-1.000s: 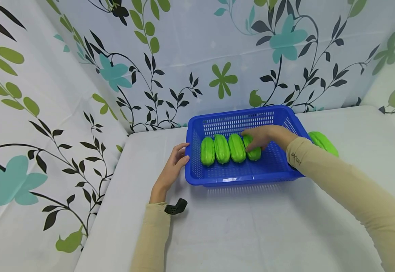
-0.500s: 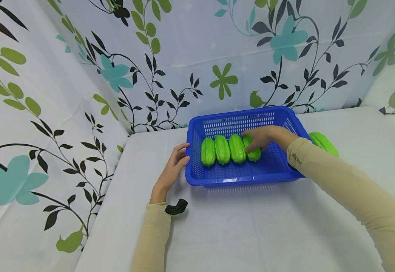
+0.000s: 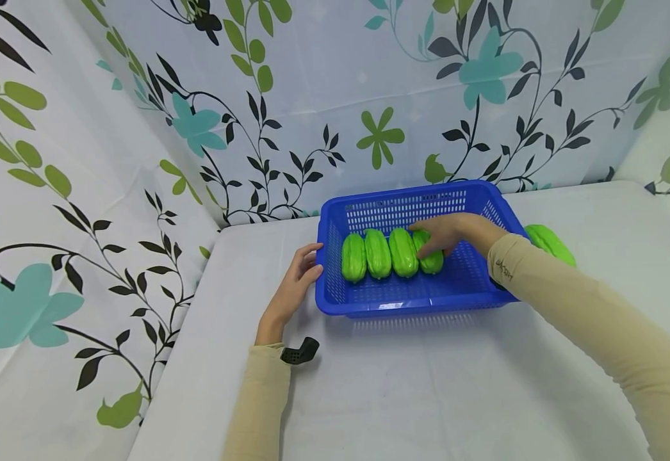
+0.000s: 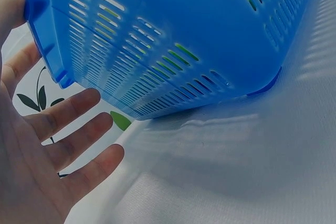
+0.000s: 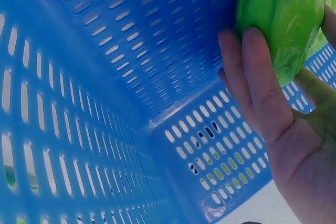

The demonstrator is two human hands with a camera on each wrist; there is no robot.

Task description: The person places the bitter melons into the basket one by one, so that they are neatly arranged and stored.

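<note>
In the blue plastic basket (image 3: pixel 387 306), several long, ridged, bright green vegetables (image 3: pixel 378 253) lie side by side; their exact kind is unclear. My right hand (image 3: pixel 441 232) reaches in over the right side and grips the rightmost green vegetable (image 5: pixel 281 22), fingers on one side and thumb on the other. It partly hides that piece in the head view. At the basket's left end, my left hand (image 3: pixel 293 282) touches the rim (image 4: pixel 44 40) with thumb and index finger. Its other fingers (image 4: pixel 79 137) stretch out below the rim, apart from the basket wall.
Another green vegetable (image 3: pixel 549 243) lies on the white-covered table (image 3: pixel 381 390), right of the basket and partly behind the right forearm. A patterned curtain (image 3: pixel 312 77) rises right behind the basket and along the left side.
Both hands, the basket and the green vegetables keep their places. Only a very slight shift of the whole head view shows.
</note>
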